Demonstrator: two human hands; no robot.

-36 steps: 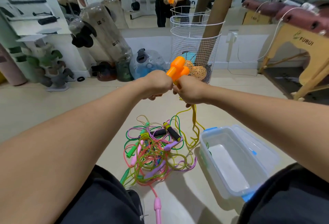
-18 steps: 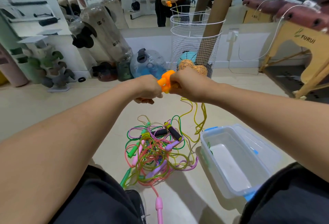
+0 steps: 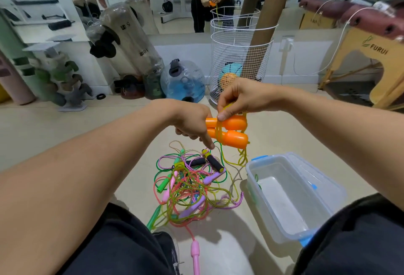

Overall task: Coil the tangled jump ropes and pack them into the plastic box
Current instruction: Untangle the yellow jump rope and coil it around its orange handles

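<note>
Step in hand: binding the first rope, by the look of it. Two orange handles (image 3: 227, 131) lay side by side, level, in mid-air above the floor. The left hand (image 3: 192, 121) gripped their left ends, fingers curled round them, forefinger pointing down. The right hand (image 3: 237, 99) pinched the yellow cord (image 3: 218, 130) just over the upper handle; a few turns of cord crossed both handles. The loose remainder hung from the right ends and trailed down to the floor beside the box (image 3: 328, 189).

Pile (image 3: 188, 185): green, pink, purple and black-handled ropes, tangled on the floor, left of the box, below the hands. Box: clear, blue clips, near right; little or nothing inside.

Next move, as judged: more turns until the slack is taken up, the end tucked, then the bundle lowered right into the box. It calls for a steady left grip while the right leads the cord round.

Against the earlier frames: the handles had pointed up and far between two close fists; they then lay flat, with wraps showing and less cord dangling.
</note>
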